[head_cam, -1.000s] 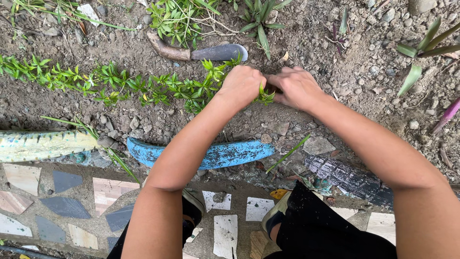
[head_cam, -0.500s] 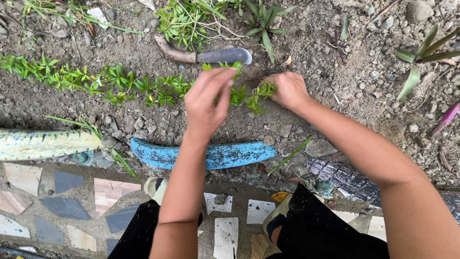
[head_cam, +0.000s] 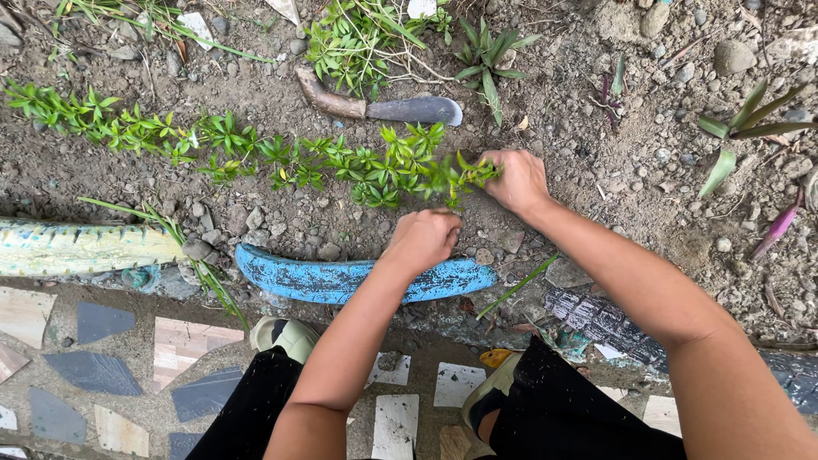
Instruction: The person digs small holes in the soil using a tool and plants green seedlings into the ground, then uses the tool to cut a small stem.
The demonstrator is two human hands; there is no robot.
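A row of small green seedlings (head_cam: 256,158) runs across the dark soil from the left to the middle. My right hand (head_cam: 514,181) presses on the soil at the row's right end, its fingers closed around the base of the last seedling (head_cam: 464,173). My left hand (head_cam: 423,239) is a loose fist resting on the soil just in front of the row, holding nothing that I can see. Beyond the row lies a hand trowel (head_cam: 383,108) with a brown handle and a dark blade.
A blue painted tyre piece (head_cam: 341,281) and a pale yellow-green one (head_cam: 77,247) edge the bed. A mosaic tile path (head_cam: 102,358) lies under my feet. Loose weeds (head_cam: 358,43), stones and spiky plants (head_cam: 750,119) lie further back.
My left hand has dropped from the seedlings to the soil in front of the row. My right hand stays at the row's right end.
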